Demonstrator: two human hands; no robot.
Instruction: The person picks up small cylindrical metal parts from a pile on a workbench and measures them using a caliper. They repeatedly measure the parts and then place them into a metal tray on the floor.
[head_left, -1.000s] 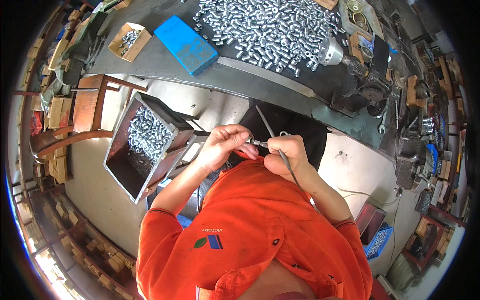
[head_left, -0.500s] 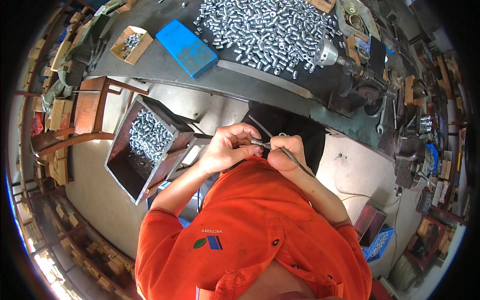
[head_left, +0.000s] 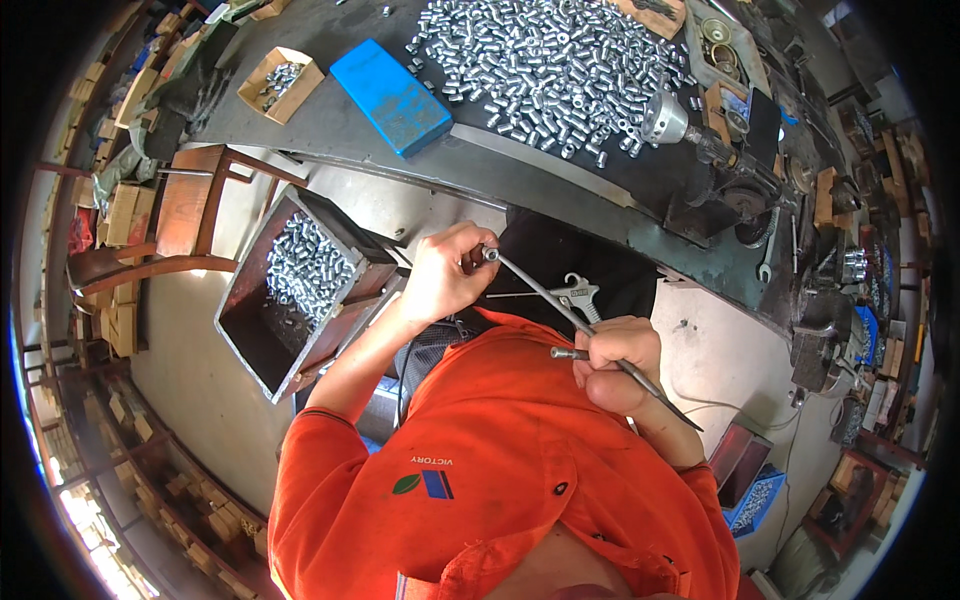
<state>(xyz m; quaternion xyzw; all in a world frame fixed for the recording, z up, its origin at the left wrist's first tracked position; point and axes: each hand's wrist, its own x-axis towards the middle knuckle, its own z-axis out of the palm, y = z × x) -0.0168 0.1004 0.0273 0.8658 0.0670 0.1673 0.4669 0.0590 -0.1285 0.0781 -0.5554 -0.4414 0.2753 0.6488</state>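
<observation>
My left hand (head_left: 447, 272) is closed around a small shiny metal sleeve (head_left: 490, 254), its hollow end facing up. My right hand (head_left: 622, 358) grips a long thin dark metal rod (head_left: 548, 294) that slants across to the sleeve; its far end appears to meet or nearly meet the sleeve. The rod's other end tapers to a point past my right wrist. From the same right hand juts a short round metal pin (head_left: 568, 353), perhaps a gauge, with a brighter tip. Between the hands, on dark cloth, lies a grey air blow gun (head_left: 577, 292).
Many metal sleeves (head_left: 545, 75) are heaped on the dark workbench (head_left: 400, 170), beside a blue box (head_left: 390, 97) and a small carton (head_left: 280, 85). A bin (head_left: 250, 345) of sleeves stands at left by a wooden chair (head_left: 190, 205). A chuck spindle (head_left: 665, 120) sits at right.
My hands have drawn apart, the left going up and the right going right and down. The pin has come away from the left fingers, and the rod's end has swung to the sleeve.
</observation>
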